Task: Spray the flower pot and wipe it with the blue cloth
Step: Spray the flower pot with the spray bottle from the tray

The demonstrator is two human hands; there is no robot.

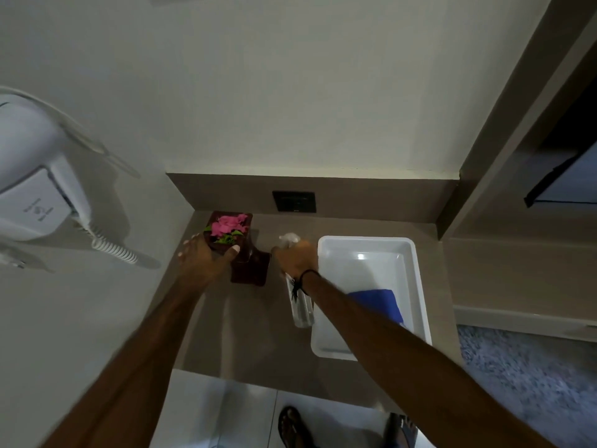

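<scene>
A dark brown square flower pot (250, 270) with pink flowers (230, 224) stands at the back left of the brown counter. My left hand (204, 257) grips the pot's upper rim from the left. My right hand (297, 257) is closed around a clear spray bottle (302, 310), its white nozzle (288, 238) pointing toward the pot. The blue cloth (379, 302) lies folded inside a white tray (416, 286), partly hidden by my right forearm.
A white wall-mounted hair dryer (35, 195) with a coiled cord hangs on the left wall. A dark socket plate (293, 201) sits on the backsplash behind the pot. The counter's front edge (258, 379) runs below, with my sandalled feet on floor tiles.
</scene>
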